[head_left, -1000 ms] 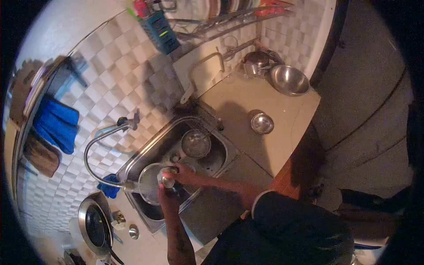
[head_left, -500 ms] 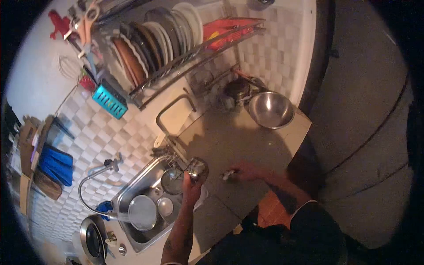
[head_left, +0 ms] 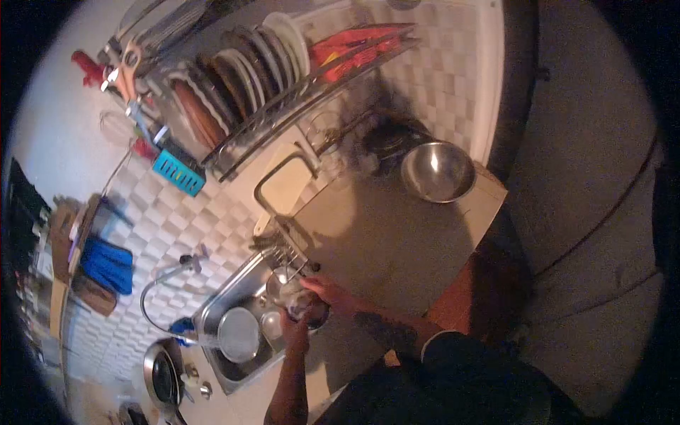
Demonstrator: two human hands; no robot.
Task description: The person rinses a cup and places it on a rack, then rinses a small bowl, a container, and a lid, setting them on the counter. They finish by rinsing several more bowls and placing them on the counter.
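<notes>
Over the right edge of the sink, my left hand (head_left: 295, 327) is closed on a small shiny round metal vessel (head_left: 314, 310); blur hides whether it is a cup or a bowl. My right hand (head_left: 331, 296) reaches across the vessel's upper side, its fingers pointing left and partly closed. What lies in the right fingers is hard to make out. Just left of the hands is the steel sink (head_left: 228, 381), holding a round light-coloured pan or lid (head_left: 239, 334) under the running tap (head_left: 159, 322) and a smaller round dish (head_left: 272, 325).
A steel mixing bowl (head_left: 438, 172) stands at the counter's (head_left: 382, 227) far right corner. Above hangs a rack of plates (head_left: 244, 78) with a red basket (head_left: 361, 49). A cutting board (head_left: 283, 184) leans on the tiles. An oval dark pan (head_left: 163, 375) lies left of the sink.
My right hand has left the counter, where it held a small whitish thing, and moved left to the metal vessel. My left hand has brought the vessel slightly lower and nearer my body.
</notes>
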